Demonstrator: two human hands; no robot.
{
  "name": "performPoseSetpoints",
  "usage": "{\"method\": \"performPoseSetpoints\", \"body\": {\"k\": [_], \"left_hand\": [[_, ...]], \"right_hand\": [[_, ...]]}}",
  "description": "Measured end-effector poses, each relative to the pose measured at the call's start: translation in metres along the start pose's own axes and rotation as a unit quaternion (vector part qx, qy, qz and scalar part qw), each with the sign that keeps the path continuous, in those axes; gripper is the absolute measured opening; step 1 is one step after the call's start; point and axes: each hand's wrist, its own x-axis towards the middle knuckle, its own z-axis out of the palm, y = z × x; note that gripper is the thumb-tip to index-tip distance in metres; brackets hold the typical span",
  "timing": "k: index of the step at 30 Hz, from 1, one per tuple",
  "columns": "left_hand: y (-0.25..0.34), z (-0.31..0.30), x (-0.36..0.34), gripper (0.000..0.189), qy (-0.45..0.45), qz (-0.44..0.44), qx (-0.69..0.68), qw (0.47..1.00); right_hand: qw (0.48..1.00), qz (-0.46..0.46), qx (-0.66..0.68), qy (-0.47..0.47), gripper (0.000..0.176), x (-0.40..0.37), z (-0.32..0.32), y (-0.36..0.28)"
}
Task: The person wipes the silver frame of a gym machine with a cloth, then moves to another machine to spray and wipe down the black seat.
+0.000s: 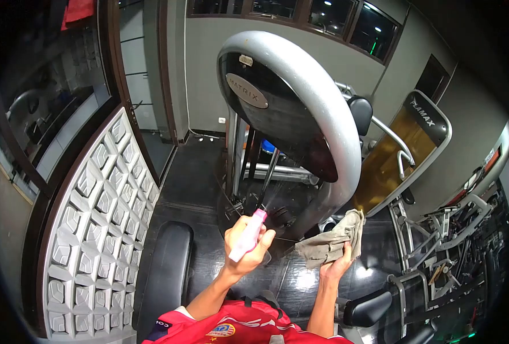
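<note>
My left hand (pixel 246 243) is wrapped round a small pink and white spray bottle (pixel 248 235), its pink top pointing up and away from me. In my right hand (pixel 338 265) is a crumpled grey-beige cloth (pixel 333 239), gripped at its lower edge and hanging out to the left. Just beyond both hands stands a gym machine (pixel 300 69) with a curved silver frame and a dark panel lettered MATRIX. A faint mist shows near the bottle's top, in front of the machine's lower part. Neither hand touches the machine.
A black padded bench (pixel 172 269) lies at left, beside a white patterned wall panel (pixel 94 246). At right are a PLAMAX machine (pixel 406 149), a black pad (pixel 368 308) close to my right arm, and racks of metal equipment (pixel 455 241). The floor (pixel 194 166) is dark.
</note>
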Motion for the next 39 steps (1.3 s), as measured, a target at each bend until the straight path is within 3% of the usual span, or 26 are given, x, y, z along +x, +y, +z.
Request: {"method": "performPoseSetpoints", "body": {"k": [3,5,7,13,20,27,32,34,35,37,39], "left_hand": [[0.009,-0.002,0.009,0.015,0.051,-0.011,-0.080,0.995],[0.008,-0.007,0.011,0.014,0.072,-0.005,-0.080,0.994],[0.007,-0.015,0.012,0.014,0.084,-0.021,-0.089,0.992],[0.008,-0.018,0.014,0.014,0.123,-0.019,-0.111,0.986],[-0.006,-0.009,0.018,0.010,0.190,-0.003,-0.113,0.975],[0.000,-0.002,0.020,0.009,0.248,0.008,-0.084,0.965],[-0.014,-0.012,0.014,0.009,0.221,-0.019,-0.090,0.971],[-0.017,-0.016,0.015,0.009,0.188,-0.042,-0.102,0.976],[-0.016,-0.016,0.018,0.009,0.182,-0.041,-0.107,0.977],[-0.011,-0.016,0.023,0.009,0.142,-0.044,-0.136,0.980],[-0.012,-0.021,0.026,0.013,0.085,-0.044,-0.149,0.984]], "right_hand": [[0.999,0.028,0.022,-0.003,0.043,0.000,0.000,0.002],[0.999,0.041,0.026,-0.001,0.042,-0.005,0.007,0.001],[0.994,0.079,0.042,-0.070,0.042,-0.011,0.017,-0.003],[0.979,0.177,0.063,-0.074,0.045,-0.005,0.008,-0.005],[0.985,0.147,0.084,-0.031,0.045,0.008,0.013,-0.020],[0.967,0.200,0.116,-0.106,0.049,0.024,0.009,-0.023],[0.965,0.202,0.113,-0.121,0.055,0.019,0.022,-0.022],[0.984,0.093,0.101,-0.109,0.048,0.015,0.029,-0.021],[0.985,0.086,0.103,-0.106,0.048,0.013,0.036,-0.018],[0.986,-0.138,-0.065,-0.068,0.047,0.006,0.054,-0.010],[0.897,-0.366,-0.245,-0.032,0.046,0.009,0.068,0.008]]}}
